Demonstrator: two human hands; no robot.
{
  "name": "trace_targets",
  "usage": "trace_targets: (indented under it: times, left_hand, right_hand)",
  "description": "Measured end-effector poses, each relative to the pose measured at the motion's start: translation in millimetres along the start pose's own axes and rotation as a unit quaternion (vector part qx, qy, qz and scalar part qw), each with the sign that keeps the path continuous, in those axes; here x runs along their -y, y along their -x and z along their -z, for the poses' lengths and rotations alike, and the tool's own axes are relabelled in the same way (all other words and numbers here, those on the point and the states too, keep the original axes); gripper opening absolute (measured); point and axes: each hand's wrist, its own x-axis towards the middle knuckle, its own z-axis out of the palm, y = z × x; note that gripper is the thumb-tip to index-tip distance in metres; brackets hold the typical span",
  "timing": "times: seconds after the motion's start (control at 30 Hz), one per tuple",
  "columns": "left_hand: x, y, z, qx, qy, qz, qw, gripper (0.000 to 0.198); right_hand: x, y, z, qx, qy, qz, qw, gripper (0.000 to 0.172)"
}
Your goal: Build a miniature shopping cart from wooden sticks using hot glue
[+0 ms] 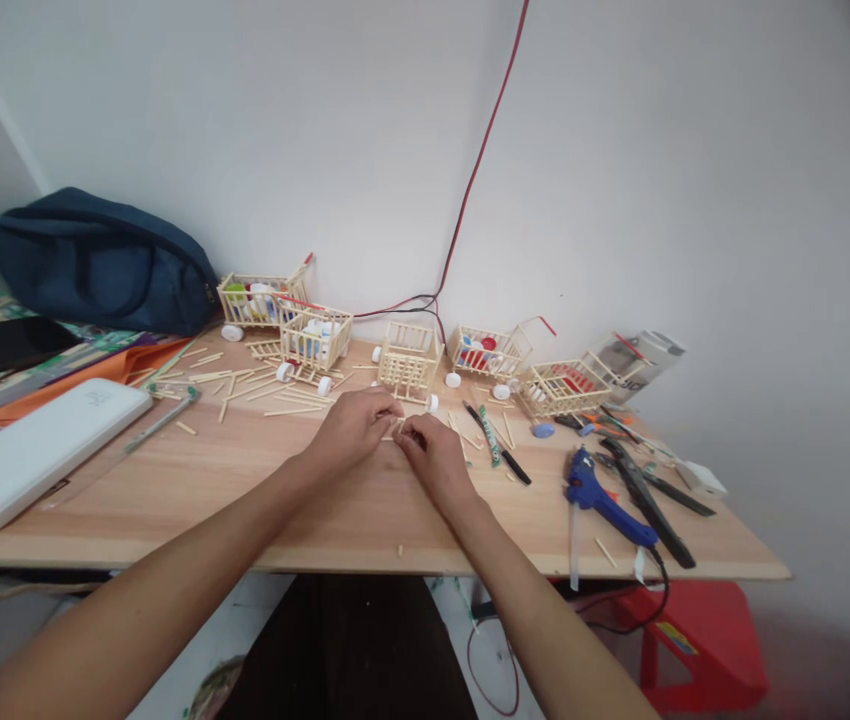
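Note:
Near the middle of the wooden table [335, 520], my left hand [359, 422] and my right hand [429, 450] meet with fingers bent and pinched. Small pale wooden pieces show between the fingertips, mostly hidden by them. Just behind my hands stands a small stick cart [408, 360] with white wheels. To its left are two stick carts [316, 340] [256, 300] holding bottle caps. Two more carts [486, 350] [564, 388] stand to the right, with red pieces inside. Loose sticks [297, 400] lie scattered to the left of my hands.
A blue glue gun [609, 505], black-handled tools [646, 500] and a black pen [500, 447] lie at right. At left are a white power bank [42, 450], a dark phone [5, 348] and a blue bag [102, 260]. A red stool [717, 640] stands below.

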Motion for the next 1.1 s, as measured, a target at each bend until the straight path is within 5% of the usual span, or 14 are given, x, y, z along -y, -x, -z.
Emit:
trace_targets:
  times: [1.1]
  left_hand:
    - [3.0, -0.4, -1.5, -0.002, 0.012, -0.004, 1.000, 0.016]
  right_hand:
    - [-1.5, 0.9, -1.0, -0.005, -0.013, 0.003, 1.000, 0.012]
